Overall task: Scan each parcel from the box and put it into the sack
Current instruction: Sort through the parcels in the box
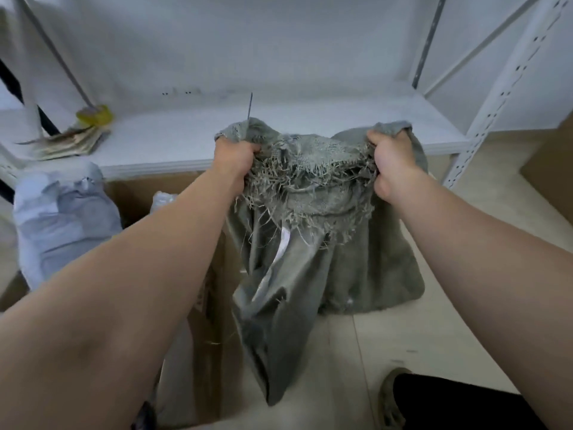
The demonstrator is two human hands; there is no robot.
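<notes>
Our forearms (155, 259) run out to the sack (325, 243), its frayed mouth clenched in left hand (235, 159) and right hand (392, 159), its length hanging straight down toward the floor (403, 336), with the box (214, 290) of parcels (62, 218) just left, nearest our left hand.

A grey-green woven sack (310, 259) hangs at centre frame, its frayed mouth bunched and gripped at 11 o'clock by the left hand (235, 156) and at 1 o'clock by the right hand (392, 156). Loose threads trail from the rim and the body falls in long folds toward 6 o'clock. Beside it at 8 o'clock stands an open brown cardboard box (215, 333), the sack's left fold hanging against its wall. A crumpled grey poly-bag parcel (62, 225) rises from the box at 9 o'clock, with a smaller pale parcel (162, 200) just beyond it.
</notes>
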